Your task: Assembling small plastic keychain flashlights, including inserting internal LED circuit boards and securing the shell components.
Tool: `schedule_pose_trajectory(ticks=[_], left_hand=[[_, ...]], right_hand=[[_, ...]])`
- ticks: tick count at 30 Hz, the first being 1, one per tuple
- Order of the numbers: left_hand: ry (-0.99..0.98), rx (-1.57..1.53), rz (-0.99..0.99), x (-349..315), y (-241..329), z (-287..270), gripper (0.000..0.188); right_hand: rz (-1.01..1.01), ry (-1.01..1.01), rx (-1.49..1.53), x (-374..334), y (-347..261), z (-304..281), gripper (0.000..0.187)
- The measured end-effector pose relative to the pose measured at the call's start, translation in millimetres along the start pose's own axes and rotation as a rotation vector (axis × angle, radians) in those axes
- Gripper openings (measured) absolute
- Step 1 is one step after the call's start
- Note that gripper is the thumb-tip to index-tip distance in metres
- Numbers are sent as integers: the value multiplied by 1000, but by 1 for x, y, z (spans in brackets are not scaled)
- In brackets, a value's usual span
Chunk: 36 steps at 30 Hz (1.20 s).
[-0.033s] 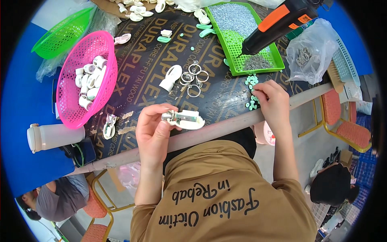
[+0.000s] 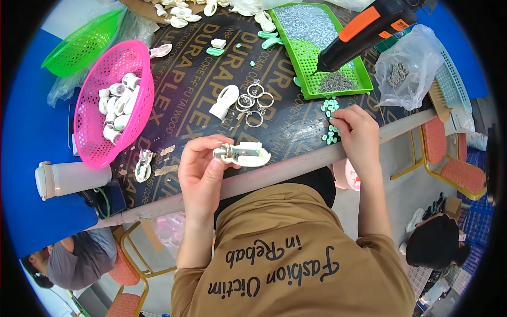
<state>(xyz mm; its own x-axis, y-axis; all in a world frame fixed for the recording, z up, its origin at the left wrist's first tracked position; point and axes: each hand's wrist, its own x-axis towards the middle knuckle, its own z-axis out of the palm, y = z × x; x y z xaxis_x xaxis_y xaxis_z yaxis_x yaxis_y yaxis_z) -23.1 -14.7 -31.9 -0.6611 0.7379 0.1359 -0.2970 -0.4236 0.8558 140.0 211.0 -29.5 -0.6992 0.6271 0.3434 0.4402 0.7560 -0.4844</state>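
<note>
Between the thumb and fingers of my left hand [image 2: 200, 166] is an opened white plastic shell [image 2: 251, 160] with a metal end and a green circuit board inside. It is held just above the table's near edge. My right hand [image 2: 356, 129] reaches to a scatter of small green oval pieces [image 2: 330, 138], its fingertips bent together among them; whether a piece is pinched there is hidden. Several key rings with short chains [image 2: 254, 103] lie beyond the shell, beside a white shell part [image 2: 224, 102].
A black-and-orange electric screwdriver [image 2: 364, 34] hangs over a green tray [image 2: 311, 58] of tiny metal parts. At left, a pink basket [image 2: 87, 113] holds white pieces near a bottle [image 2: 74, 179]. A clear bag [image 2: 406, 68] sits right. Two other people are beyond the table.
The white shell in my left hand has tilted slightly and shifted a little right, showing more of its inside. My right hand has stayed in place.
</note>
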Motion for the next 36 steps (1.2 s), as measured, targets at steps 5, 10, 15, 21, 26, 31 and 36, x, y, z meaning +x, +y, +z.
schedule_pose_trajectory(ticks=[5, 10, 15, 21, 26, 31, 36], left_hand=[[31, 113, 124, 0, 1, 12, 25], [13, 278, 292, 1, 6, 23, 30], [113, 578, 454, -3, 10, 25, 30], [68, 751, 558, -4, 19, 24, 30], [20, 840, 567, -7, 23, 23, 31], [66, 799, 634, -4, 18, 21, 31], [71, 774, 667, -7, 19, 21, 31]], right_hand=[[68, -87, 153, 6, -4, 0, 8], [-126, -36, 462, 6, -56, -18, 14], [-628, 56, 376, 20, -102, -10, 21], [-754, 97, 338, 24, -110, -2, 20], [-873, 169, 249, 27, -106, 2, 24], [-894, 233, 213, 20, -105, 5, 24], [-644, -5, 603, 24, -105, -5, 22]])
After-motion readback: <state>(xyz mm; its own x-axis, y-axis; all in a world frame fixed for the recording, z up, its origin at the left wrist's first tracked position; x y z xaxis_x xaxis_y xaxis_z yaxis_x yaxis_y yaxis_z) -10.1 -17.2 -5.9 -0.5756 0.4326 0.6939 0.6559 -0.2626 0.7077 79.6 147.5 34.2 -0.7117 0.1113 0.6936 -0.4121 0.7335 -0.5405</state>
